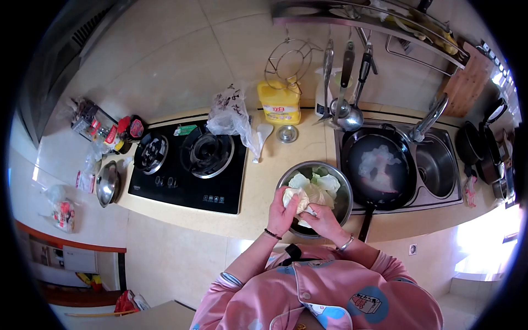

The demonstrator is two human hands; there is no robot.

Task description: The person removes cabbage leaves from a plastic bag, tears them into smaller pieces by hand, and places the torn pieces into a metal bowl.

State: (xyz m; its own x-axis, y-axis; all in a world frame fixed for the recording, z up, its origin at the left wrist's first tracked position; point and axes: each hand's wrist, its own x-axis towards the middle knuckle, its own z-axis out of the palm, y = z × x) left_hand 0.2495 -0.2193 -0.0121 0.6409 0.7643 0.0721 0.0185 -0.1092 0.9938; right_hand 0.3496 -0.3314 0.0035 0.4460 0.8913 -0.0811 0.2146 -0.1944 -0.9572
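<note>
A pale cabbage piece (295,201) is in my left hand (281,212), whose fingers wrap round its left side above a steel bowl (347,201). My right hand (323,221) is closed at the lower right of the same piece, its fingertips against the leaves. Torn green and white cabbage leaves (325,184) lie in the bowl, behind and to the right of my hands. The undersides of both hands are hidden.
Right of the bowl, a black pan (379,170) with water and something pale rests over the sink (437,165). A gas stove (190,165) is at left. Behind stand a yellow jug (279,104) and a round metal lid (287,133). Utensils (347,71) hang above.
</note>
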